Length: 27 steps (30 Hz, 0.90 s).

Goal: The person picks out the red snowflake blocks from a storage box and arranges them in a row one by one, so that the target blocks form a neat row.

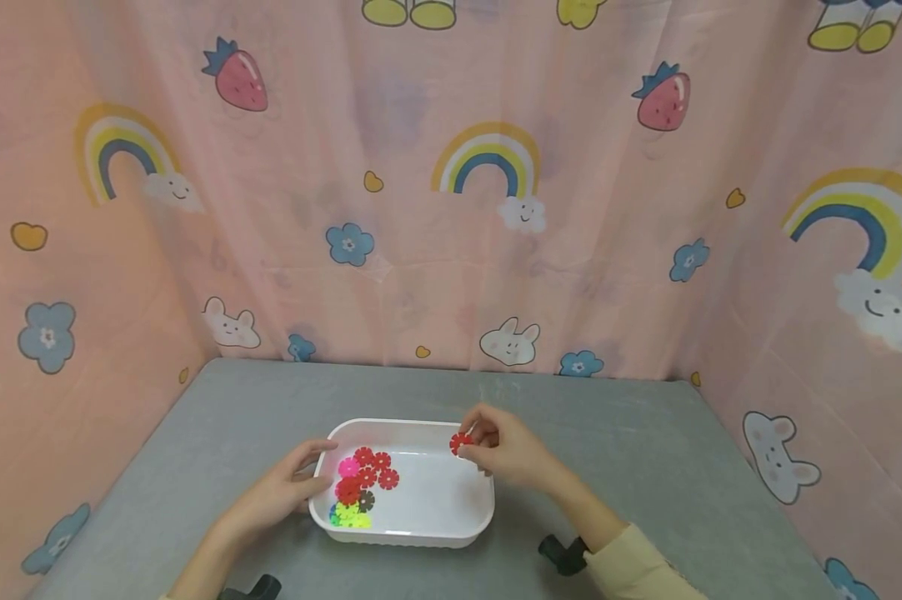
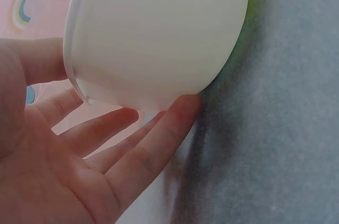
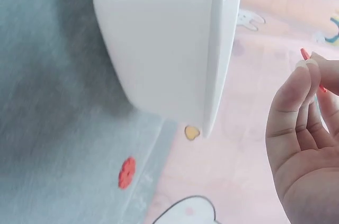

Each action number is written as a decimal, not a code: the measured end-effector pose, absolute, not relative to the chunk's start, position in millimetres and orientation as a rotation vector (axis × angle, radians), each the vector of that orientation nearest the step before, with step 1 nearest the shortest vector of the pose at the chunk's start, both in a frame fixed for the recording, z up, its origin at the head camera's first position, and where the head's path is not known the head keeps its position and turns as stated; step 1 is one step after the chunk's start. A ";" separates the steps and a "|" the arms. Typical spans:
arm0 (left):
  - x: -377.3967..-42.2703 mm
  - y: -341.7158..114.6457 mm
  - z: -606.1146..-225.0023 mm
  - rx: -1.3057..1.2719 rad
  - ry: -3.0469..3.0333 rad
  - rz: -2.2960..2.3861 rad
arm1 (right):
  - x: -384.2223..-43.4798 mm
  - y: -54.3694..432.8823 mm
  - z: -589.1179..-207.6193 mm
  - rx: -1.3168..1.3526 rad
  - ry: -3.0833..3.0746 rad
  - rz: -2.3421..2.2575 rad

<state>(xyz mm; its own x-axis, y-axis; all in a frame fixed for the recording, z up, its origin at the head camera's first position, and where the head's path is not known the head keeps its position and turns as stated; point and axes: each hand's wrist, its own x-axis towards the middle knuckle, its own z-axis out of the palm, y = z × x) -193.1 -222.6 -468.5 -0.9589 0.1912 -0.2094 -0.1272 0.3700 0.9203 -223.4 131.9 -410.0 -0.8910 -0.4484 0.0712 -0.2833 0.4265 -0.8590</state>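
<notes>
- White tray (image 1: 436, 496): rests on the grey table (image 1: 631, 467) between the two hands; the wrist views each show only part of its outer wall, cut off by the frame.
- Heaped pieces: notched discs at the tray's left side. Red discs (image 1: 388, 478), a pink disc (image 1: 348, 467) and a dark disc (image 1: 366, 500) can be told apart; the yellow-green discs (image 1: 349, 515) overlap, obscuring their number, and blue shows only as a sliver.
- Stray red disc (image 3: 127, 172): lies on the table outside the tray, seen in the right wrist view; it cannot be made out in the head view.
- Black objects: one (image 1: 256, 589) is cut off at the lower edge; another (image 1: 563, 556) is partly covered by the cream sleeve (image 1: 642, 567).
- Left hand (image 1: 292, 477): thumb and forefinger over the tray's left rim, remaining fingers extended along the outer wall, loosely holding it.
- Right hand (image 1: 499, 447): raised at the tray's far right corner, forearm slanting in from lower right; thumb and fingertips pinch a single red disc (image 1: 459, 442), nearly edge-on and largely concealed in the wrist view, with the other fingers bent inward.
</notes>
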 end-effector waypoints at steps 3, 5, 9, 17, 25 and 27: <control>-192.7 -222.6 -468.4 0.052 2.365 1.611 | -225.1 139.0 -409.4 -0.628 2.520 -1.468; -192.3 -222.6 -468.1 0.047 2.373 1.604 | -226.6 143.9 -410.0 -0.606 2.526 -1.478; -191.4 -222.6 -467.5 0.036 2.381 1.592 | -230.0 154.0 -411.7 -0.522 2.545 -1.502; -192.3 -222.3 -468.1 0.031 2.378 1.587 | -236.2 172.1 -412.8 -0.399 2.577 -1.578; -193.1 -222.9 -469.0 0.039 2.367 1.606 | -248.6 186.2 -421.5 -0.294 2.622 -1.621; -193.4 -222.6 -469.3 0.044 2.368 1.609 | -253.3 190.0 -426.1 -0.275 2.625 -1.625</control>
